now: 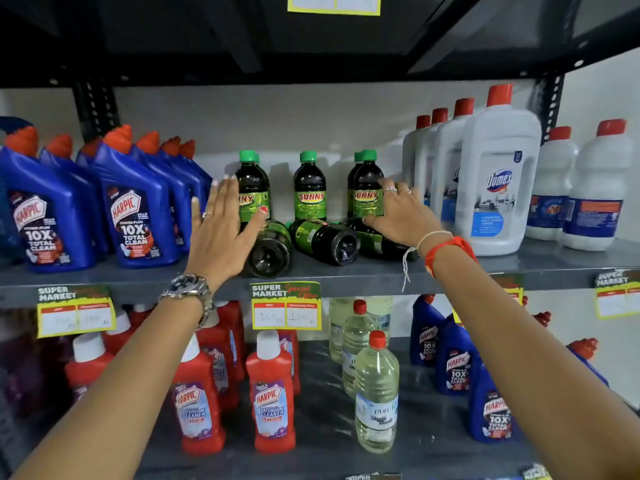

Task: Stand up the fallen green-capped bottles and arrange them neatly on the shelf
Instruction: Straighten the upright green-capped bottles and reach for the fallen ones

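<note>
Your grey shelf (381, 271) carries the green-capped bottles in its middle, between blue toilet-cleaner bottles (135, 223) and white bleach jugs (495, 188). The back row of upright bottles (309, 192) is done; three fallen bottles (322, 239) lie on their sides in front, so the real work remains. Your left hand (221, 223) is spread flat, fingers open, holding nothing; your right hand (403, 213) rests on the rightmost fallen bottle, perhaps beginning to close, and hides most of it.

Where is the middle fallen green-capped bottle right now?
The middle fallen bottle lies on the grey shelf, between both hands, before the standing Sunny bottle.
</note>
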Demonstrator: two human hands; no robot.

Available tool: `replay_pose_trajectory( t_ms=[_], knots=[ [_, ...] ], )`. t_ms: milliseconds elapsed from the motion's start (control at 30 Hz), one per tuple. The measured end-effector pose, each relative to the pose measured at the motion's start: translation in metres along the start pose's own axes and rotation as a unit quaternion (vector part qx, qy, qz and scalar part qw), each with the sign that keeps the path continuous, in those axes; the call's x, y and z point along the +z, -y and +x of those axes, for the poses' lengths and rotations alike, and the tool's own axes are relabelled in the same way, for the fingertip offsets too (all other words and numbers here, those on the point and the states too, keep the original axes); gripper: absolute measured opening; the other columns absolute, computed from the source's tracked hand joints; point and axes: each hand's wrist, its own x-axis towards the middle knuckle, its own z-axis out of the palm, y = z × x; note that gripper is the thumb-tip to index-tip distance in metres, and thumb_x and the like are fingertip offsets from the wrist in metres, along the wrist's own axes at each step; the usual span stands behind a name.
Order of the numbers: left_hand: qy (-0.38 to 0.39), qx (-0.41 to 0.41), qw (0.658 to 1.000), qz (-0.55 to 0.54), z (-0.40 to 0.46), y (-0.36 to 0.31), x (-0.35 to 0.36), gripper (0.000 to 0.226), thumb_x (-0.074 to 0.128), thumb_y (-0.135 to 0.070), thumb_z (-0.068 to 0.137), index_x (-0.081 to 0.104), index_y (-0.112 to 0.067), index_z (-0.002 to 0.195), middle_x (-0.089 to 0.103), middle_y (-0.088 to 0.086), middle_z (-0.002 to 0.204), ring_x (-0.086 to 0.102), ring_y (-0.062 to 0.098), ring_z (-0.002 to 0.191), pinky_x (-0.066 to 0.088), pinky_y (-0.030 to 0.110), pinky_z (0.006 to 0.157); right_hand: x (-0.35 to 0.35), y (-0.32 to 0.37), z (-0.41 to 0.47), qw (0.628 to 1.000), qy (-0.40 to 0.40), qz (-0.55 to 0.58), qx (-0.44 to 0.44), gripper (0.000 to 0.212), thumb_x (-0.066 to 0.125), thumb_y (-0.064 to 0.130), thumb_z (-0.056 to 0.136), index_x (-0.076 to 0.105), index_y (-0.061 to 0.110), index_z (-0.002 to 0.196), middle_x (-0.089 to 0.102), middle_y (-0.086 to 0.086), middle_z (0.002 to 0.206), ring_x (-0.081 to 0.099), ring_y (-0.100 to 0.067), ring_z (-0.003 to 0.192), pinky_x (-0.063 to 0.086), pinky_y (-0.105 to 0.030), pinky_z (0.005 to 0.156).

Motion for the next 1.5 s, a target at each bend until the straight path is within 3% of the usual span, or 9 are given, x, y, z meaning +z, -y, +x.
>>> replay_pose_trajectory(
  t_ms=[133,300,433,600,867,1067,1167,1267,1500],
  knots=[
    [0.123,-0.095,0.987,-0.028,-0.011,0.028,0.002,0.072,0.018,-0.054,0.092,0.008,-0.016,0.152,0.005,0.000,0.162,0.000,0.012,0.149,-0.006,0.039,0.118,0.007,-0.002,0.007,0.992,0.122,-0.004,0.036,0.065,0.055,0.039,0.085,0.034,0.005,0.136,0.045,-0.022,0.138,0.039,-0.039,0.129,0.039,-0.049,0.104],
    [0.223,-0.085,0.970,0.052,-0.018,0.054,0.009,0.071,0.025,-0.050,0.092,0.013,-0.012,0.152,0.012,0.007,0.161,0.012,0.020,0.149,0.012,0.043,0.119,0.007,0.004,0.018,0.976,0.207,-0.039,0.050,0.066,0.061,0.037,0.081,0.037,0.007,0.134,0.052,-0.015,0.132,0.052,-0.033,0.118,0.044,-0.045,0.100],
    [0.263,-0.066,0.955,0.123,-0.018,0.056,0.008,0.090,0.010,-0.066,0.069,0.045,-0.014,0.135,0.045,0.015,0.142,0.046,0.032,0.127,0.038,0.045,0.102,0.010,0.006,0.026,0.969,0.230,-0.066,0.052,0.060,0.072,0.035,0.073,0.051,0.008,0.122,0.060,-0.012,0.120,0.057,-0.029,0.107,0.048,-0.042,0.096],
    [0.271,0.013,0.937,0.220,-0.019,0.060,0.010,0.101,-0.010,-0.054,0.055,0.048,-0.017,0.129,0.052,0.015,0.129,0.053,0.032,0.114,0.044,0.038,0.078,0.024,0.006,0.028,0.973,0.168,-0.140,0.075,0.048,0.074,0.043,0.067,0.058,0.014,0.101,0.065,-0.004,0.096,0.063,-0.025,0.095,0.051,-0.037,0.089],
    [0.248,0.034,0.928,0.276,-0.024,0.061,0.014,0.057,0.013,-0.030,0.084,0.046,-0.020,0.130,0.049,0.010,0.134,0.054,0.030,0.112,0.026,0.029,0.055,0.023,0.005,0.024,0.989,0.046,-0.086,0.109,0.040,0.069,0.044,0.071,0.054,0.012,0.091,0.058,-0.005,0.083,0.060,-0.028,0.084,0.040,-0.031,0.072],
    [0.226,0.058,0.926,0.295,-0.025,0.061,0.016,0.062,0.008,-0.031,0.081,0.042,-0.023,0.133,0.048,0.007,0.136,0.054,0.026,0.114,0.034,0.029,0.058,0.005,-0.002,0.024,0.982,-0.055,0.082,0.160,0.058,0.081,0.045,0.051,0.055,0.015,0.092,0.060,-0.004,0.086,0.059,-0.027,0.083,0.043,-0.031,0.067],
    [0.219,0.078,0.920,0.316,-0.025,0.059,0.017,0.049,0.023,-0.022,0.091,0.036,-0.028,0.138,0.043,0.007,0.142,0.052,0.026,0.119,0.048,0.032,0.068,-0.005,-0.004,0.023,0.961,-0.126,0.196,0.151,0.064,0.081,0.043,0.054,0.060,0.014,0.106,0.066,-0.007,0.097,0.061,-0.029,0.094,0.046,-0.033,0.077],
    [0.223,0.064,0.924,0.304,-0.025,0.060,0.015,0.050,0.022,-0.027,0.091,0.037,-0.028,0.138,0.040,0.006,0.146,0.051,0.025,0.123,0.051,0.034,0.077,-0.009,-0.001,0.016,0.935,-0.176,0.271,0.149,0.079,0.082,0.042,0.059,0.052,0.012,0.125,0.064,-0.007,0.118,0.057,-0.026,0.112,0.042,-0.031,0.089],
    [0.240,0.042,0.926,0.288,-0.025,0.054,0.014,0.044,0.034,-0.030,0.091,0.043,-0.021,0.133,0.047,0.007,0.139,0.052,0.025,0.118,0.046,0.031,0.073,0.015,-0.002,-0.015,0.910,-0.195,0.335,0.148,0.075,0.083,0.038,0.060,0.052,0.014,0.124,0.062,-0.003,0.121,0.055,-0.020,0.115,0.039,-0.026,0.092]
  ],
)
